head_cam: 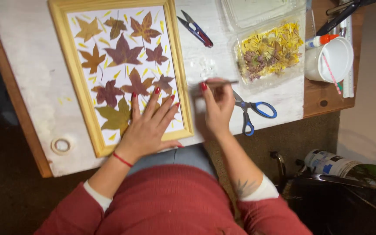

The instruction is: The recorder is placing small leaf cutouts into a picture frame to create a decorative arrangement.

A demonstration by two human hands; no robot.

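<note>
The left hand (149, 126) lies flat, fingers spread, on the yellow wooden frame of pressed leaves (177, 65) (bottom corner). At three o'clock, the right hand (217, 106) pinches a thin brush (216, 83).

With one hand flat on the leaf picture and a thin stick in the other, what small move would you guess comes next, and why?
Probably the right hand brings the thin tool left to the leaves in the wooden frame. The left hand lies flat on the lower leaves, as if steadying them, and the tool's tip hangs just outside the frame's right edge, pointing toward the tray of dried flowers.
</note>
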